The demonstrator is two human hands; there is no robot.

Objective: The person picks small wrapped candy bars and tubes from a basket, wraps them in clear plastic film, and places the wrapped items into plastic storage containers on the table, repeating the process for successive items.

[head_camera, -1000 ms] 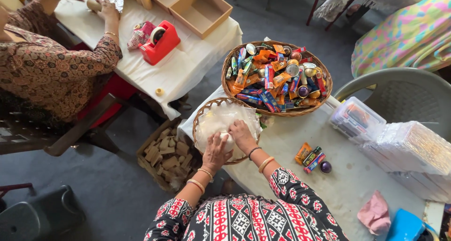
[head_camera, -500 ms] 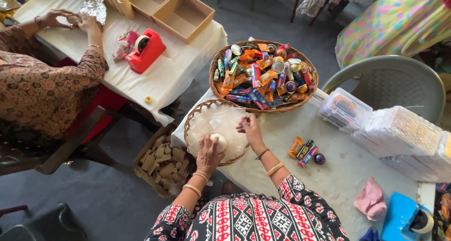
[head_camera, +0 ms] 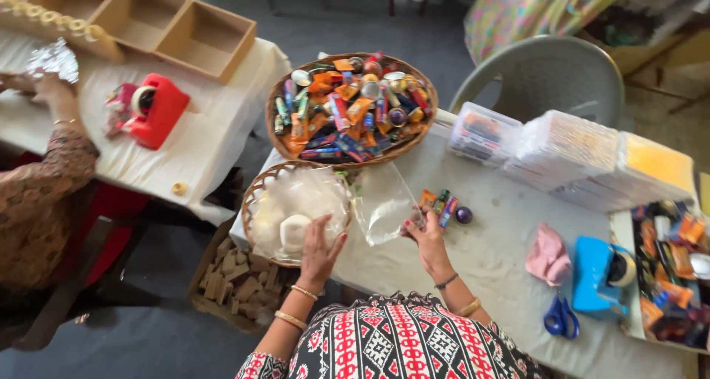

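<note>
My left hand rests in a small wicker basket filled with clear plastic bags and touches a round white object there. A clear plastic bag hangs from my right hand, lifted over the white-covered table. Just beyond that hand lies a small cluster of wrapped candies with a dark round sweet. A big wicker basket heaped with colourful sweets stands behind.
A pink cloth, blue tape dispenser and blue scissors lie right. Clear boxes are stacked behind. Another person's hand works at the left table by a red tape dispenser and wooden trays. A crate of wooden blocks sits below.
My right hand has pulled a clear bag out of the small basket and moved it right over the table. My left hand stays in the basket. The view shifted.
</note>
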